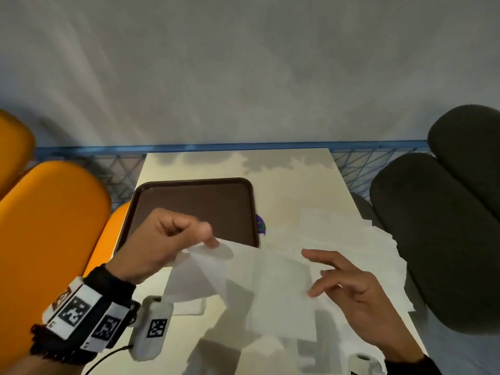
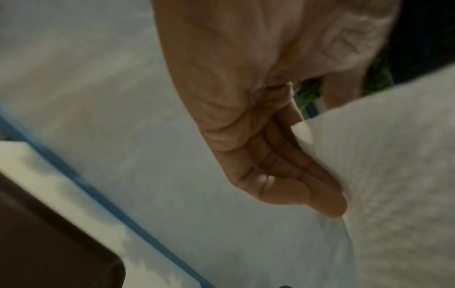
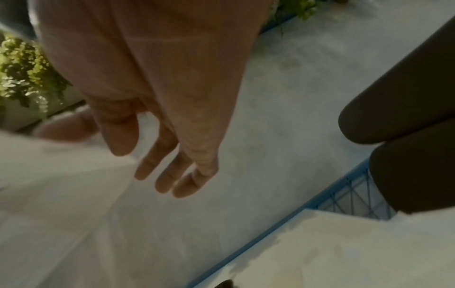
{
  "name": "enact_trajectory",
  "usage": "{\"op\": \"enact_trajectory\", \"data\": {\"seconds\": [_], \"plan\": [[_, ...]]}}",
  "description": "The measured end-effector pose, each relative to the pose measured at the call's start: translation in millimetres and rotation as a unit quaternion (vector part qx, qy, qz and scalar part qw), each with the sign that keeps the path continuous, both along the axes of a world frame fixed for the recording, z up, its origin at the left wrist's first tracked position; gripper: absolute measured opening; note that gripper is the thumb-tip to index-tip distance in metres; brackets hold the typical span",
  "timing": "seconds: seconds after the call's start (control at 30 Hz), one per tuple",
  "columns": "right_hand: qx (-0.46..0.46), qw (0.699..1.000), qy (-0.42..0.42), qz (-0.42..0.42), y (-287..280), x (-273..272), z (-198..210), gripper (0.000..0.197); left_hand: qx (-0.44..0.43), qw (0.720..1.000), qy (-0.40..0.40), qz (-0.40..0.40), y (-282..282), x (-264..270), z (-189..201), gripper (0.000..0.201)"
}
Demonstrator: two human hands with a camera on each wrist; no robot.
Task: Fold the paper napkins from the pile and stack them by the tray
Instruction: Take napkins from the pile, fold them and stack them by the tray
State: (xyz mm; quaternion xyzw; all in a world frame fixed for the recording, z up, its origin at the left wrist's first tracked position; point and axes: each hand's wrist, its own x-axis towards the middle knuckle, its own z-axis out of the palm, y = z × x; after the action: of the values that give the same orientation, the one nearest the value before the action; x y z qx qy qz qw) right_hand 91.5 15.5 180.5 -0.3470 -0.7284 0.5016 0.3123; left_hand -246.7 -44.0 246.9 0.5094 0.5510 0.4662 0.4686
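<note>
A white paper napkin (image 1: 259,282) hangs spread above the table's near half. My left hand (image 1: 211,239) pinches its upper left corner just in front of the brown tray (image 1: 194,182). In the left wrist view the curled fingers (image 2: 295,171) press against the napkin (image 2: 393,175). My right hand (image 1: 313,274) is at the napkin's right edge with its fingers loosely spread and straight. The right wrist view shows those fingers (image 3: 160,165) extended beside the sheet (image 3: 49,185). The pile of loose napkins (image 1: 357,234) lies on the table's right side.
The cream table (image 1: 284,180) stands against a blue railing (image 1: 230,146). Orange chairs (image 1: 48,212) are on the left, dark chairs (image 1: 433,226) on the right. A small white folded piece (image 1: 189,307) lies near my left wrist. A paper roll (image 1: 362,358) stands at the near edge.
</note>
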Motion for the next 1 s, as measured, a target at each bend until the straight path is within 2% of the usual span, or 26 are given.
{"op": "enact_trajectory", "data": {"seconds": [0.07, 0.1, 0.17, 0.2, 0.23, 0.3, 0.37, 0.47, 0.53, 0.63, 0.73, 0.8, 0.87, 0.93, 1.0], "plan": [[0.093, 0.992, -0.069, -0.057, 4.9, -1.3, 7.1, 0.056, 0.041, 0.984, 0.167, -0.055, -3.5, 7.5, 12.5, 0.019], [0.146, 0.983, -0.084, -0.068, 5.9, -7.9, 14.1, 0.045, 0.064, 0.962, 0.252, -0.08, -4.6, 10.6, 17.6, 0.011], [0.205, 0.973, -0.102, -0.026, 1.9, -32.8, 31.1, 0.017, 0.12, 0.916, 0.358, -0.135, -5.3, 19.7, 26.6, 0.009], [0.225, 0.965, -0.131, 0.012, -2.1, -48.1, 37.5, 0.021, 0.131, 0.903, 0.376, -0.161, -6.0, 25.0, 30.2, 0.011], [0.242, 0.956, -0.158, 0.052, -5.2, -63.4, 39.8, 0.028, 0.132, 0.897, 0.383, -0.179, -6.8, 29.5, 33.9, 0.013], [0.262, 0.942, -0.184, 0.103, -9.0, -89.1, 39.7, 0.029, 0.134, 0.891, 0.391, -0.187, -10.2, 34.5, 40.7, 0.015], [0.278, 0.939, -0.168, 0.11, -9.2, -102.3, 38.2, 0.034, 0.136, 0.895, 0.399, -0.145, -15.6, 33.8, 46.1, 0.018], [0.281, 0.947, -0.127, 0.094, -6.8, -106.0, 41.6, 0.027, 0.124, 0.913, 0.381, -0.073, -19.4, 33.6, 49.9, 0.034], [0.306, 0.94, -0.12, 0.087, -6.8, -108.2, 43.7, 0.028, 0.123, 0.924, 0.359, -0.055, -17.7, 39.7, 47.4, 0.024], [0.289, 0.947, -0.116, 0.081, -6.3, -104.5, 37.6, 0.042, 0.114, 0.941, 0.317, -0.027, -16.6, 44.8, 47.4, 0.013], [0.214, 0.958, -0.166, 0.091, -2.2, -75.0, 9.7, 0.037, 0.092, 0.956, 0.275, 0.038, -21.3, 35.9, 53.9, 0.007], [0.187, 0.94, -0.265, 0.105, -0.5, -49.4, -13.5, 0.033, 0.077, 0.962, 0.255, 0.064, -27.2, 26.2, 52.6, 0.006], [0.186, 0.921, -0.332, 0.085, -0.1, -35.1, -22.9, 0.035, 0.051, 0.961, 0.266, 0.055, -34.3, 22.7, 45.9, 0.005], [0.192, 0.936, -0.289, 0.061, -5.6, -41.4, -14.9, 0.043, 0.039, 0.954, 0.295, 0.015, -39.8, 29.2, 34.6, 0.004], [0.185, 0.946, -0.248, 0.096, -16.3, -64.9, -0.9, 0.061, 0.022, 0.956, 0.289, -0.037, -44.5, 43.0, 22.0, 0.007]]}}
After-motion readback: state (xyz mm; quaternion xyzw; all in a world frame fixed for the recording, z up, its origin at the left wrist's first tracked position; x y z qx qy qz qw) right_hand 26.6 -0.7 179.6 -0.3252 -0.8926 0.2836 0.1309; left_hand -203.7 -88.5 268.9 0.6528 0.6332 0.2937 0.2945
